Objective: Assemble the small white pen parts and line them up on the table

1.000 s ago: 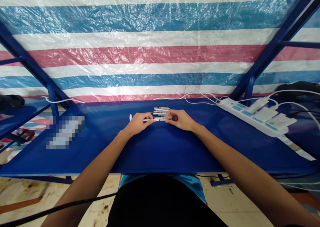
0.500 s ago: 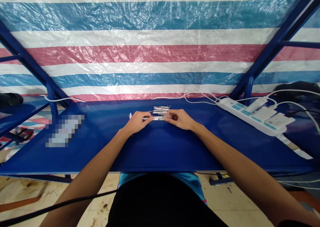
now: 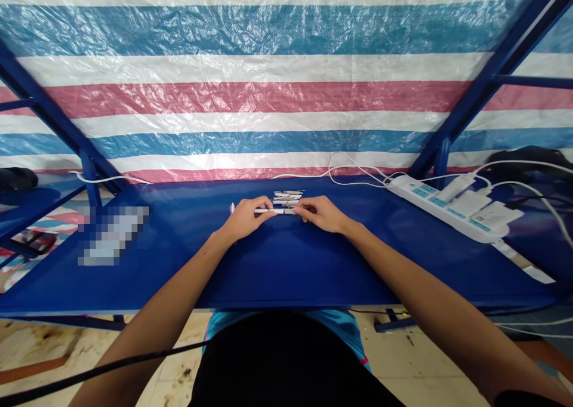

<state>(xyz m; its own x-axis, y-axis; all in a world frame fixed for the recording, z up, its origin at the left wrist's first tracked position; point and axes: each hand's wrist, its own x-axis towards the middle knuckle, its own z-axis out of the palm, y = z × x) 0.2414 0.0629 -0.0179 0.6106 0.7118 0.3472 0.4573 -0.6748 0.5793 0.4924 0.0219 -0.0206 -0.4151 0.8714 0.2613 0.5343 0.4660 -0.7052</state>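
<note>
Blue table (image 3: 179,258): bare cloth toward left edge. Left hand (image 3: 244,219) fingers pinched on white pen (image 3: 275,211), level, just before pen pile (image 3: 286,197). Right hand (image 3: 322,214) pinches other end. Grip unchanged since earlier. Power strip (image 3: 447,213) well right.

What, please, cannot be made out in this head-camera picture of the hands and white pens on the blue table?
Head view:
- Both ends of the slim white pen are covered by the left hand and right hand pinching it.
- The small pile of white pens behind it is too small to count.
- A pixelated patch on the blue table hides whatever lies there.
- The black object at far right is cut by the edge.
</note>
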